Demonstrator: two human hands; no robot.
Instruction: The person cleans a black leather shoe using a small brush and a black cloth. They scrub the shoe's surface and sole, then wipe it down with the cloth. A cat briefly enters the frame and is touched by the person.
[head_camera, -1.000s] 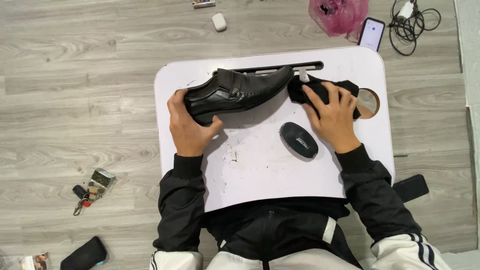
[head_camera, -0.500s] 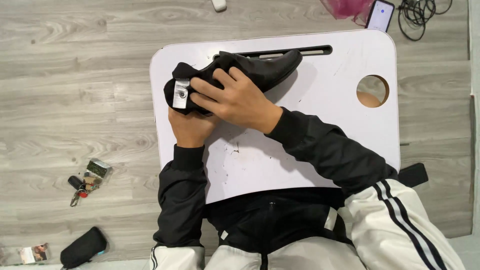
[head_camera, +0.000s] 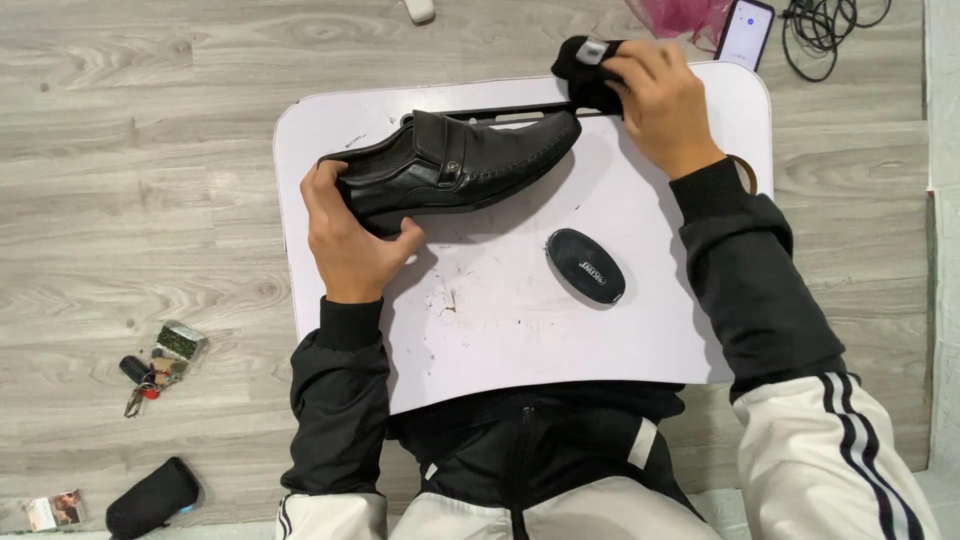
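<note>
Your left hand (head_camera: 350, 240) grips the black shoe (head_camera: 455, 165) by its heel, w/ the sole resting on the white tabletop (head_camera: 520, 330) so it stays steady. Right hand (head_camera: 660, 110) is closed on a black cloth (head_camera: 585, 70) just past the toe, far right. An oval polish tin (head_camera: 586, 265) sits near you.

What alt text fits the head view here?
A left hand holds a black shoe on a white lap table; the right hand presses a black cloth at its toe. An oval black case lies nearby.
</note>
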